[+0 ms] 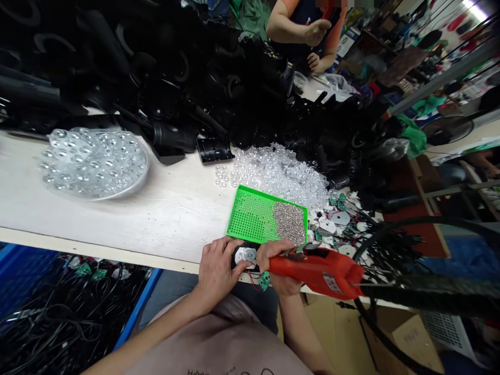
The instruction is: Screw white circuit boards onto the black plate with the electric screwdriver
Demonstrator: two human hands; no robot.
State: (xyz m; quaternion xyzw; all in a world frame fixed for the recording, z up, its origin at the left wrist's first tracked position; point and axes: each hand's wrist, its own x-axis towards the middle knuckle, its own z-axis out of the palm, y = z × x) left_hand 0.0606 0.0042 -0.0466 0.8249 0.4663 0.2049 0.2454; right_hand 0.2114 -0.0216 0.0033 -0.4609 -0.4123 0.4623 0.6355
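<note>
My left hand (216, 268) is closed on a small black plastic housing (250, 244) at the table's front edge. A pale round part (245, 255) sits in the housing, with my thumb beside it. My right hand (279, 260) is wrapped round a red electric screwdriver (320, 271), which points left towards the round part. Its tip is hidden by my fingers. A small green circuit board (264, 281) hangs by thin wires below the housing. Just beyond my hands lies a green perforated tray (250, 221), with many small screws (289, 221) heaped at its right end.
Clear lenses (273, 172) lie heaped behind the tray; more fill a clear bowl (144, 174) at left. Black housings (172, 136) pile along the back. Wired boards (339, 216) lie at right. A blue crate (136, 307) holds cables. Another person (289, 26) works across the table.
</note>
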